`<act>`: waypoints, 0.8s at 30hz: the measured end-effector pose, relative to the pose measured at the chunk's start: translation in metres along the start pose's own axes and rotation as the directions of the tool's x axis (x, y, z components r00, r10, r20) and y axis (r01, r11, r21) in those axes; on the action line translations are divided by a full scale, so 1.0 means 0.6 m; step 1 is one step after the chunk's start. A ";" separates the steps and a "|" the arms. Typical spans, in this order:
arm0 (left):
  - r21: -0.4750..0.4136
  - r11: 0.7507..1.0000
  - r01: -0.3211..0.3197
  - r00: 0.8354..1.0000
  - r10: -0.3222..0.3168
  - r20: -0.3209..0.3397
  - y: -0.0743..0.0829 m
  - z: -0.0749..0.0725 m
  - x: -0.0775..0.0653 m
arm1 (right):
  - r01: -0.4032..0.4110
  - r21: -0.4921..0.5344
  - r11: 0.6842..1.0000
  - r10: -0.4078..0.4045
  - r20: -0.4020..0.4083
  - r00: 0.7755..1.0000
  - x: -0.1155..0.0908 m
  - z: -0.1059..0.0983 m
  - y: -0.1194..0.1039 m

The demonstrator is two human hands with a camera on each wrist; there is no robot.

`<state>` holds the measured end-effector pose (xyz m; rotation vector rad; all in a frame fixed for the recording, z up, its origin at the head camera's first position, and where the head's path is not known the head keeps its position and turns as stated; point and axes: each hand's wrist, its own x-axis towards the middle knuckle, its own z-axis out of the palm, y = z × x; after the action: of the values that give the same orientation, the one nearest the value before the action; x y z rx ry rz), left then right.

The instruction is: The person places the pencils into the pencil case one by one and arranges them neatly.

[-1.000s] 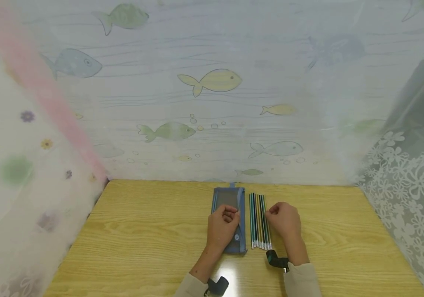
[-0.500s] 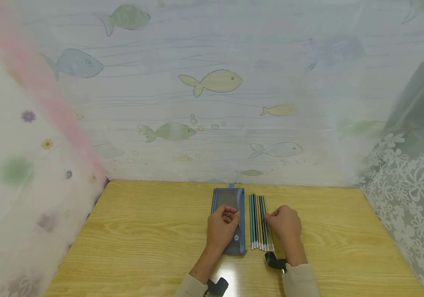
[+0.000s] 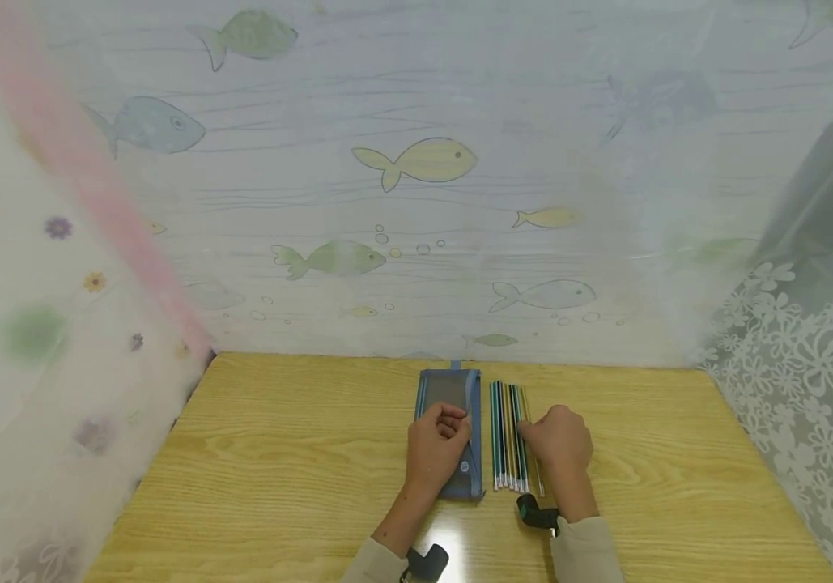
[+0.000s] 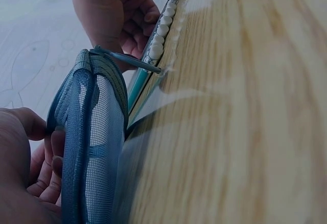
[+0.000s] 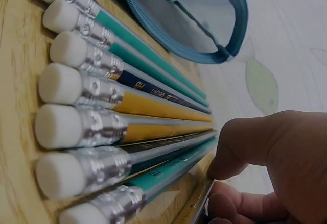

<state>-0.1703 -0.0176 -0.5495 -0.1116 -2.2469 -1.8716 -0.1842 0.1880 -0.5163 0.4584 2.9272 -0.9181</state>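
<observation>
A blue mesh zip pencil case (image 3: 445, 387) lies on the table, its mouth gaping toward the pencils in the right wrist view. My left hand (image 3: 436, 449) pinches the case's upper edge between thumb and fingertips. Just right of it, a row of pencils (image 3: 507, 437) in teal, yellow and dark colours lies side by side, white erasers (image 5: 60, 127) toward me. At the row's right end, my right hand (image 3: 560, 439) pinches a yellow pencil (image 5: 193, 206) between thumb and fingers. That pencil slants away from the row at its near end; its middle is hidden by the hand.
A wooden table (image 3: 285, 453) carries everything. Behind it hangs a pale sheet (image 3: 416, 243) printed with fish, and a lace-patterned curtain (image 3: 817, 356) borders the right side. A black camera mount (image 3: 536, 512) juts from the right wrist beside the pencils' eraser ends.
My right hand has shifted slightly toward me, and the yellow pencil's eraser end has swung right, away from the row. The left hand and pencil case have stayed in place.
</observation>
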 end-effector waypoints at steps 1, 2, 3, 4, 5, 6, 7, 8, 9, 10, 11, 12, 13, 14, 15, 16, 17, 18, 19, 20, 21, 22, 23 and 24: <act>-0.002 1.000 0.000 1.000 0.000 0.000 0.000 0.000 0.000 | 0.002 0.001 1.000 -0.002 -0.001 1.000 0.000 0.000 0.001; -0.004 1.000 0.001 1.000 -0.001 0.000 0.000 0.000 0.000 | 0.006 0.004 1.000 -0.006 0.000 1.000 0.001 0.000 0.001; -0.004 1.000 0.003 1.000 -0.003 0.000 0.000 0.000 0.000 | 0.008 0.008 1.000 -0.008 0.000 1.000 0.001 -0.001 0.001; -0.003 1.000 0.002 1.000 -0.002 0.001 0.000 0.000 0.000 | 0.011 0.013 1.000 -0.011 0.001 1.000 0.001 -0.001 0.002; 0.001 1.000 0.001 1.000 -0.001 0.001 0.001 -0.001 0.001 | 0.016 0.021 1.000 -0.016 0.003 1.000 0.000 -0.002 0.002; 0.006 1.000 0.001 1.000 -0.001 0.000 0.000 -0.001 0.001 | 0.018 0.027 0.999 -0.019 0.006 1.000 0.000 -0.002 0.003; 0.009 1.000 0.000 1.000 0.000 0.000 0.001 -0.001 0.001 | 0.020 0.034 0.999 -0.021 0.010 1.000 0.001 -0.003 0.003; 0.012 1.000 -0.001 1.000 0.001 0.001 0.001 -0.001 0.001 | 0.025 0.041 0.999 -0.026 0.011 1.000 0.000 -0.004 0.004; 0.014 1.000 -0.003 1.000 0.003 0.001 0.001 0.000 0.001 | 0.027 0.047 0.999 -0.028 0.014 1.000 0.000 -0.005 0.004; 0.015 1.000 -0.004 1.000 0.004 0.001 0.001 0.000 0.001 | 0.029 0.053 0.998 -0.030 0.018 0.999 0.000 -0.006 0.004; 0.016 1.000 -0.005 1.000 0.005 0.000 0.001 0.000 0.001 | 0.031 0.063 0.998 -0.032 0.020 0.999 0.000 -0.008 0.004; 0.016 1.000 -0.006 1.000 0.006 -0.001 0.001 0.000 0.001 | 0.030 0.068 0.997 -0.032 0.026 0.999 0.000 -0.009 0.003; 0.015 1.000 -0.007 1.000 0.007 -0.001 0.000 0.000 0.001 | 0.032 0.077 0.997 -0.034 0.027 0.999 0.000 -0.011 0.002; 0.016 1.000 -0.007 1.000 0.007 -0.002 0.000 0.000 0.001 | 0.035 0.085 0.996 -0.037 0.027 0.999 -0.001 -0.013 0.000; 0.015 1.000 -0.008 1.000 0.008 -0.004 -0.001 0.000 0.002 | 0.035 0.090 0.995 -0.038 0.031 0.999 -0.001 -0.015 -0.001; 0.015 1.000 -0.009 1.000 0.009 -0.005 -0.001 0.000 0.002 | 0.038 0.099 0.994 -0.042 0.033 0.999 -0.002 -0.017 -0.003; 0.014 1.000 -0.009 1.000 0.009 -0.005 -0.001 0.000 0.002 | 0.043 0.105 0.993 -0.047 0.034 0.998 -0.003 -0.019 -0.005; 0.016 1.000 -0.010 1.000 0.010 -0.004 -0.001 0.000 0.001 | 0.047 0.109 0.993 -0.052 0.037 0.998 -0.003 -0.020 -0.007; 0.018 1.000 -0.011 1.000 0.011 -0.004 -0.001 0.000 0.002 | 0.055 0.119 0.991 -0.059 0.036 0.998 -0.003 -0.021 -0.008; 0.020 1.000 -0.012 1.000 0.013 -0.004 -0.001 0.000 0.002 | 0.059 0.132 0.990 -0.065 0.038 0.997 -0.003 -0.021 -0.009; 0.022 1.000 -0.014 1.000 0.014 -0.003 -0.001 0.000 0.001 | 0.062 0.145 0.988 -0.069 0.043 0.997 -0.004 -0.022 -0.011; 0.022 1.000 -0.014 1.000 0.014 -0.003 -0.001 0.000 0.001 | 0.067 0.163 0.984 -0.076 0.046 0.996 -0.004 -0.022 -0.012; 0.024 1.000 -0.014 1.000 0.014 -0.002 -0.001 -0.001 0.001 | 0.069 0.179 0.981 -0.080 0.051 0.996 -0.004 -0.021 -0.013; 0.025 1.000 -0.014 1.000 0.014 -0.003 -0.001 -0.001 0.001 | 0.071 0.200 0.977 -0.083 0.054 0.995 -0.003 -0.019 -0.014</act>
<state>-0.1709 -0.0183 -0.5501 -0.1198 -2.2603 -1.8347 -0.1842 0.1874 -0.5019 0.3192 2.8286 -1.2173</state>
